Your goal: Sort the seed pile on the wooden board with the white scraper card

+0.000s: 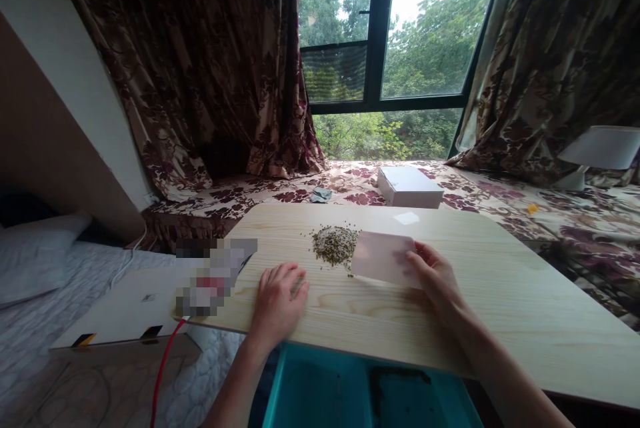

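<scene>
Teal bin (pixel 325 388), then grains (pixel 334 245), white box (pixel 411 187) beyond.

Comprises one bench (pixel 510 281), pale wood-grain top, rounded far corners. Bears one loose heap of small greenish-brown grains (pixel 334 246), with strays scattered around. Carries, at left end, one pixelated item (pixel 210 285), unidentifiable.

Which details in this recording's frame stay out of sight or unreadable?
All in the head view:
- Pile: pieces too small to identify or count.
- Item at the table's left end: masked by pixel blocks.
- Right hand's grip beneath the sheet: hidden by sheet and hand.
- Teal bin: far part under the tabletop, near part cut by the bottom edge.
</scene>
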Motion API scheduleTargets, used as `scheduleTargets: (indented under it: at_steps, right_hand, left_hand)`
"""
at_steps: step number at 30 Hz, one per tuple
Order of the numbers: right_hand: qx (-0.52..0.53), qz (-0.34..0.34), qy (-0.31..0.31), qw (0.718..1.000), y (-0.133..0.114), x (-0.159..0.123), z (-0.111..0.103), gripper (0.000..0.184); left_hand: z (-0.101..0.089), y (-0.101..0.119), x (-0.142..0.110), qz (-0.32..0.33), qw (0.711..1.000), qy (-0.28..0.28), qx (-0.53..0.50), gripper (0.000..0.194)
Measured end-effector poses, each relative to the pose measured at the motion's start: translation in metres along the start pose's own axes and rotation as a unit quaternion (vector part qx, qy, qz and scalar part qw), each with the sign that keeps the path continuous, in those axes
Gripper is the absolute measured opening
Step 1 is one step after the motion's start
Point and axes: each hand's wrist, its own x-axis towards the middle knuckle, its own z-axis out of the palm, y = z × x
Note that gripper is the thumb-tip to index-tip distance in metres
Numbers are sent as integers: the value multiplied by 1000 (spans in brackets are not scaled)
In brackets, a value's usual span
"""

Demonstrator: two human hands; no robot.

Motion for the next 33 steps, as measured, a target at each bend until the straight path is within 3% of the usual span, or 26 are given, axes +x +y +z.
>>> scheduleTargets:
  at_steps: [33]
  right_hand:
    - [-36, 11, 17, 999, -5, -2, -3, 28]
  left_hand:
    - [-2, 1, 0, -7, 1000, -13, 3, 19]
